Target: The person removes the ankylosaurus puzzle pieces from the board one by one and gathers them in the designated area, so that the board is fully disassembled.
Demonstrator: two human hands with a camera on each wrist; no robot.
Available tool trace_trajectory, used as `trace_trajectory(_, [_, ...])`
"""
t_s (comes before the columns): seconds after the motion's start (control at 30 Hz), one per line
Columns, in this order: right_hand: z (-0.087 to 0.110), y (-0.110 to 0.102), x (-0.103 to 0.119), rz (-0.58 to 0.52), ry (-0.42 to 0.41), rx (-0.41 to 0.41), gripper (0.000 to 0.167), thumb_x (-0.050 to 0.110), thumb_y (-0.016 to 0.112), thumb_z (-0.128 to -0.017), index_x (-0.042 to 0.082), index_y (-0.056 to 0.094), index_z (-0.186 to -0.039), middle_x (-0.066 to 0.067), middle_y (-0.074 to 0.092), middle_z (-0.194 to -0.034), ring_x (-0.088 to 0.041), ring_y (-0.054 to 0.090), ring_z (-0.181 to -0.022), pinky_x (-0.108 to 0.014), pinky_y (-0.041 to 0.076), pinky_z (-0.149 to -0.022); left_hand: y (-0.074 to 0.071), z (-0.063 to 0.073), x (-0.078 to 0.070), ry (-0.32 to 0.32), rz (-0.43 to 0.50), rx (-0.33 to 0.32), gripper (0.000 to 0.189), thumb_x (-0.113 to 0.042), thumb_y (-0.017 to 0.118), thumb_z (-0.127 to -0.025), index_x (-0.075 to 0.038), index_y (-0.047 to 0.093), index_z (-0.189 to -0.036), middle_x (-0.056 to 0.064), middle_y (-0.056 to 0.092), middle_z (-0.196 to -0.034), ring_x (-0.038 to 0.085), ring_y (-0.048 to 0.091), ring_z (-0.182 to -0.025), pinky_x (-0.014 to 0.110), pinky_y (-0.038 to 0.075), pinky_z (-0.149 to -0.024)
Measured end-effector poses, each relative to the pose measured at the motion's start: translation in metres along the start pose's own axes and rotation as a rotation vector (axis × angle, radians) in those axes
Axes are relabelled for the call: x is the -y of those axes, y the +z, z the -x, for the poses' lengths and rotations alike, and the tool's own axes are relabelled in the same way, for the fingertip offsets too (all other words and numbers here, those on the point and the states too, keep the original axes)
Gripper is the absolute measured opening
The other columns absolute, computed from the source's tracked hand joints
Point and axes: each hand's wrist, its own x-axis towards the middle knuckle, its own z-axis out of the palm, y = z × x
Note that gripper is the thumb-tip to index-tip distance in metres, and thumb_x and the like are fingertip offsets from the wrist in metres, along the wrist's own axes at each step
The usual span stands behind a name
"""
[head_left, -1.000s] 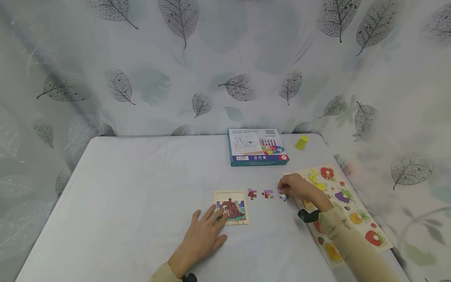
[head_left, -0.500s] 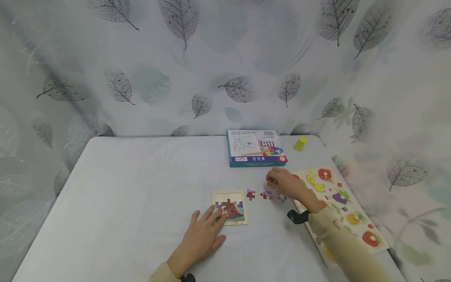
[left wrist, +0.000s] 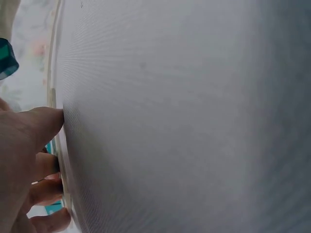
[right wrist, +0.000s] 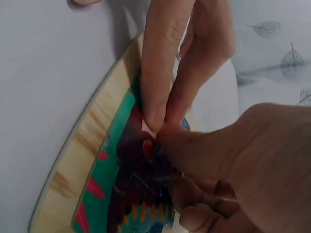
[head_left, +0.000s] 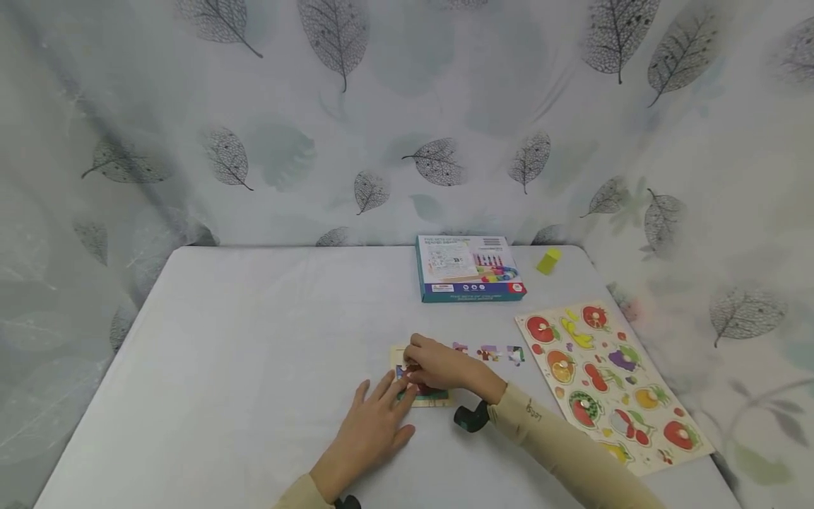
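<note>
A small wooden jigsaw puzzle [head_left: 437, 402] with a dinosaur picture lies on the white table in front of me. My left hand [head_left: 372, 428] rests on its left side, fingers fairly straight. Over the picture, my right hand [head_left: 445, 364] touches the puzzle with curled fingers. The right wrist view shows the right thumb [right wrist: 180, 145] on the picture, close to two left-hand fingers [right wrist: 163, 82]. Whether a piece sits between the right fingers is hidden. Right of the puzzle lie three loose pieces in a row: one partly covered [head_left: 461, 347], a middle one [head_left: 488, 352] and an outer one [head_left: 515, 355].
A large fruit peg board [head_left: 610, 385] lies slanted at the table's right side. Behind the puzzle stands a teal and white box [head_left: 470, 268], with a yellow-green block [head_left: 548, 261] to its right. A leaf-print curtain [head_left: 286, 141] hangs behind the table.
My right hand has moved left from the outer loose piece, past the row, onto the puzzle. The three loose pieces still lie in their row. My left hand has stayed on the puzzle.
</note>
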Motion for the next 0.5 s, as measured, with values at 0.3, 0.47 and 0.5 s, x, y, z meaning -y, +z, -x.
trace_trajectory(0.3, [-0.0046, 0.0054, 0.0036, -0.057, 0.055, 0.005, 0.013, 0.014, 0.067, -0.095, 0.008, 0.064, -0.106, -0.003, 0.052, -0.101, -0.011, 0.051, -0.084, -0.026, 0.052, -0.079, -0.0028, 0.0016, -0.0009, 0.023, -0.025, -0.062, 0.055, -0.048, 0.064, -0.094, -0.02, 0.057, -0.141, 0.007, 0.054, -0.139, 0.03, 0.049, -0.14, 0.05, 0.047, -0.109])
trace_trajectory(0.47, [-0.006, 0.0072, 0.0018, -0.04, 0.047, 0.007, 0.012, 0.013, 0.068, -0.095, 0.007, 0.062, -0.103, -0.003, 0.051, -0.099, -0.01, 0.049, -0.08, -0.022, 0.048, -0.073, -0.0013, 0.003, -0.0007, 0.051, -0.033, -0.101, 0.055, -0.045, 0.065, -0.094, -0.017, 0.058, -0.14, 0.009, 0.056, -0.135, 0.031, 0.05, -0.139, 0.044, 0.047, -0.11])
trace_trajectory(0.5, [-0.0059, 0.0072, 0.0016, -0.04, 0.048, 0.009, 0.012, 0.013, 0.068, -0.095, 0.007, 0.061, -0.103, -0.003, 0.051, -0.098, -0.01, 0.048, -0.079, -0.021, 0.047, -0.072, -0.0011, 0.003, -0.0008, 0.058, -0.037, -0.107, 0.055, -0.045, 0.065, -0.094, -0.017, 0.058, -0.14, 0.009, 0.056, -0.134, 0.032, 0.05, -0.139, 0.043, 0.046, -0.111])
